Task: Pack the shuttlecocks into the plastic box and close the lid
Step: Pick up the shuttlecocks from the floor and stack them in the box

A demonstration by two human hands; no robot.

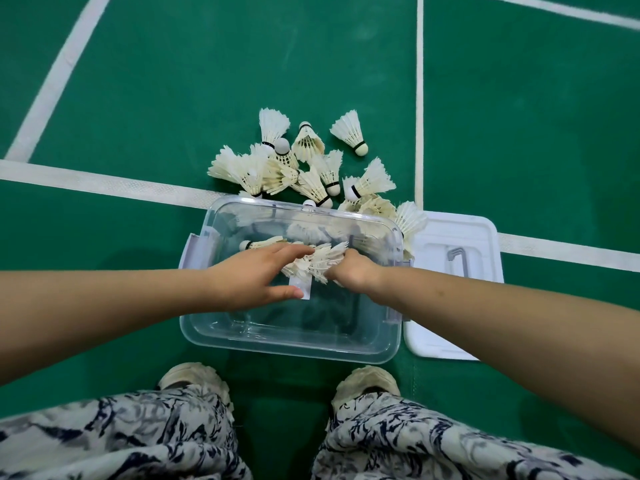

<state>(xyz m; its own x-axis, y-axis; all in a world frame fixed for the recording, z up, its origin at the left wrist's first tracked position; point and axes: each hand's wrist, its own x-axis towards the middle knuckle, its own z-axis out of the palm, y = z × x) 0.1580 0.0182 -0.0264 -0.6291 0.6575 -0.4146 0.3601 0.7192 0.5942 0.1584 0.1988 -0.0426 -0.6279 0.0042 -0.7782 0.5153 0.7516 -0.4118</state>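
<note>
A clear plastic box (277, 344) stands open on the green court floor in front of my feet. Both hands are inside it over a small bunch of white feather shuttlecocks (315, 263). My left hand (252, 278) lies on the bunch from the left, fingers spread. My right hand (349, 270) is closed around the bunch from the right. One more shuttlecock (258, 243) lies in the box by the far wall. A pile of several shuttlecocks (304, 168) lies on the floor just beyond the box. The white lid (460, 237) lies flat to the right of the box.
White court lines (419, 98) cross the green floor around the box. My two light shoes (194, 377) and patterned trousers (121, 438) fill the bottom of the view, close to the box's near edge.
</note>
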